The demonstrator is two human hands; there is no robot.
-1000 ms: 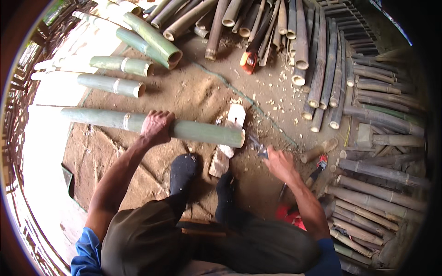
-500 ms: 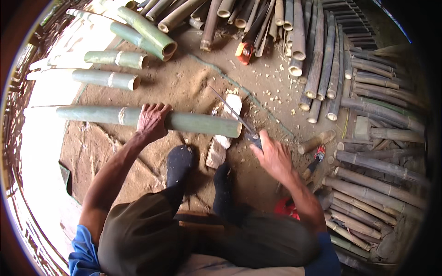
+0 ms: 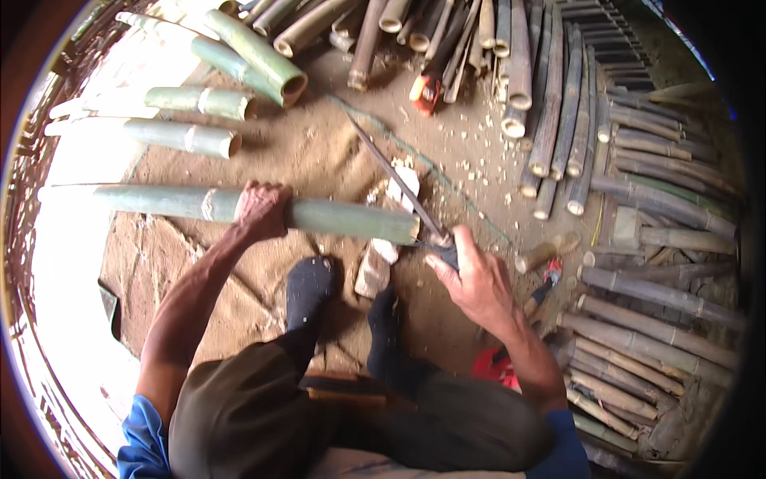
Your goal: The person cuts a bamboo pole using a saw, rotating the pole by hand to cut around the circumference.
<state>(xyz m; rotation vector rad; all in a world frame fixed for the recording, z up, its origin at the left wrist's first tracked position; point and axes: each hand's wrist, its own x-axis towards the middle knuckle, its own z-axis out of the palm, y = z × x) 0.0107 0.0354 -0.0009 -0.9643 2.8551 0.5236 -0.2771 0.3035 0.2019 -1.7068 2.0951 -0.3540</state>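
Note:
My left hand is wrapped over a thick green bamboo pole lying crosswise in front of me, near its pale node ring. The pole's right part rests over a whitish block. In my right hand is the dark handle of a long, narrow-bladed knife. Its blade slants up and left past the pole's cut right end, the tip pointing away from me. Whether the blade touches the pole's end I cannot tell.
Several cut green bamboo lengths lie at the far left. Stacked bamboo poles line the right side and the back. An orange object and pale chips are on the ground. A brown ground sheet spreads under my dark-socked feet.
The knife has shifted slightly, its blade turned to show more of its width and its tip farther up and left. My right hand moved a little nearer me. The left hand keeps its hold.

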